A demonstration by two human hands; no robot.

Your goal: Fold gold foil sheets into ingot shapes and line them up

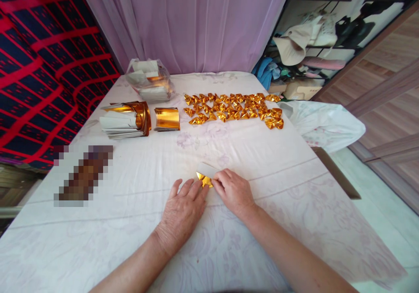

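lilac curtain (186, 22), cluttered shelves (321, 35), wooden floor (389, 109)

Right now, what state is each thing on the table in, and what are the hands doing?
Left hand: flat, pressing the gold paper.
Right hand: fingers pinching the gold paper's edge.
Gold paper: partly folded, white back showing.
Folded gold pieces: finished, laid in rows.
Paper stack: unfolded, edges curling up.
Small gold stack: unfolded, curled.
Plastic bag: open, holding paper.
Table: covered with white cloth.
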